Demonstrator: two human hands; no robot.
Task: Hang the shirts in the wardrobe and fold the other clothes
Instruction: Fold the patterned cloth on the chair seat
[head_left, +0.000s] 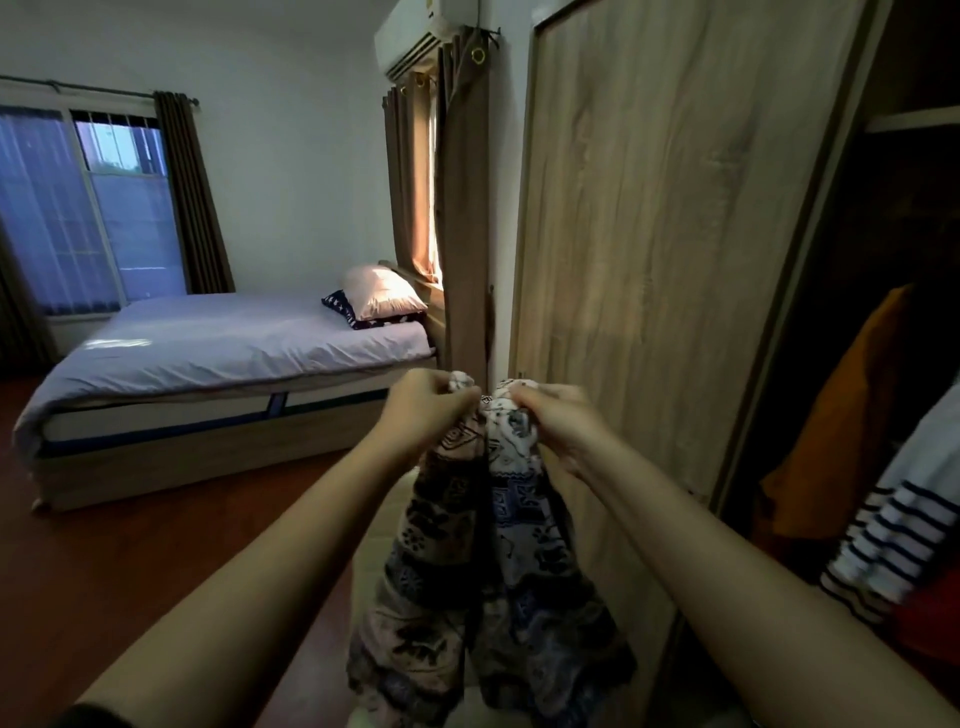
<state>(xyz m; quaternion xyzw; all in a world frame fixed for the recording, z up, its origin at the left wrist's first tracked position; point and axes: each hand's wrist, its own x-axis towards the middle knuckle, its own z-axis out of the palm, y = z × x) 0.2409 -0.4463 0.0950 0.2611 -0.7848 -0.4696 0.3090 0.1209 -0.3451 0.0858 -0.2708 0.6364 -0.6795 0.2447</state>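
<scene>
Pale and dark printed garment (498, 571), maybe shorts, hard to tell in the dim blur: liable to slip or fold crooked on any slackening of either pinch, so little edge caught. Clenched on one top corner, left hand (434, 410); on the other, right hand (550, 422), fists nearly touching, cloth hanging between the forearms. Just beyond, wardrobe door (665, 234); striped shirt (893, 530) hung inside, right; bed (234, 343) well apart, left.

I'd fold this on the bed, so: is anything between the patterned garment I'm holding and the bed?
Nothing visible. The left hand and right hand grip the patterned garment at its top; only bare floor lies between it and the bed to the left.
</scene>
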